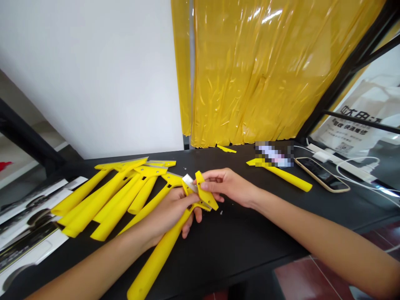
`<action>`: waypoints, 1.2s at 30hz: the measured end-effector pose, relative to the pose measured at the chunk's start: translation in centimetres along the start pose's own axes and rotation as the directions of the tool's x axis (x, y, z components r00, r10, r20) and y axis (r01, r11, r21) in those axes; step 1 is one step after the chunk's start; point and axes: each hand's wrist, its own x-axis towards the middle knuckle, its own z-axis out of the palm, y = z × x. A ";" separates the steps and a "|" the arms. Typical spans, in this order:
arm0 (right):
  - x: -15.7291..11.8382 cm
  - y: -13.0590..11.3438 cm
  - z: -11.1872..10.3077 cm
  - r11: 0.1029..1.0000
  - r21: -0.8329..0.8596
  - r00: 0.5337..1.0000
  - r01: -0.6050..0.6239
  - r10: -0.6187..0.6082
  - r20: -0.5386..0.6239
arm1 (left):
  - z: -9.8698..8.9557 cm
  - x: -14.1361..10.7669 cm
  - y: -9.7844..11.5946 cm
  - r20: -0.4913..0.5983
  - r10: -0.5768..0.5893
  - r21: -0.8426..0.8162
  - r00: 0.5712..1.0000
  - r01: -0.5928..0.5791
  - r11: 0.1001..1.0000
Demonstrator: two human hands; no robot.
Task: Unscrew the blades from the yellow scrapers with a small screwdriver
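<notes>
Bag: a white printed plastic bag (359,112) stood at your far right, its contents hidden.

Scraper: you held a long yellow plastic scraper (161,256) over the black table (237,258), with its handle slanting down toward you and leftward and its head up between your hands.

Blade: a silver steel blade (188,181) stuck out of the head, pointing away from you.

Left grip: your left hand (165,216) was clenched around the scraper's neck.

Right grip: your right hand (228,187) was grasping a flat yellow plastic piece (204,191) beside the blade, between thumb and fingers.

Around you: a fanned row of yellow plastic scrapers (109,196) lay left; another yellow plastic scraper (281,175) lay right, near a gold-edged smartphone (321,175).
</notes>
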 end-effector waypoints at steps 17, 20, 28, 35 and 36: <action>0.0 -0.4 -0.2 0.997 -0.073 0.999 0.026 -0.023 0.037 | 0.0 0.0 -0.1 -0.031 0.006 0.027 0.999 -0.005 1.000; -0.1 -0.3 -0.3 0.997 -0.071 0.998 0.031 -0.026 0.060 | 0.0 0.0 -0.1 -0.044 0.000 0.033 0.999 0.001 0.999; -0.1 -0.3 -0.3 0.999 -0.048 0.998 0.017 -0.014 0.068 | 0.0 0.0 -0.2 -0.046 0.000 0.033 0.999 0.002 0.999; -0.1 -0.4 -0.3 0.999 -0.046 0.998 0.001 0.002 0.064 | -0.1 0.1 -0.5 -0.044 0.026 0.035 0.999 -0.024 0.999; -0.1 -0.4 -0.3 0.999 -0.046 0.998 -0.001 0.004 0.064 | -0.1 0.1 -0.5 -0.046 0.027 0.034 0.999 -0.025 0.999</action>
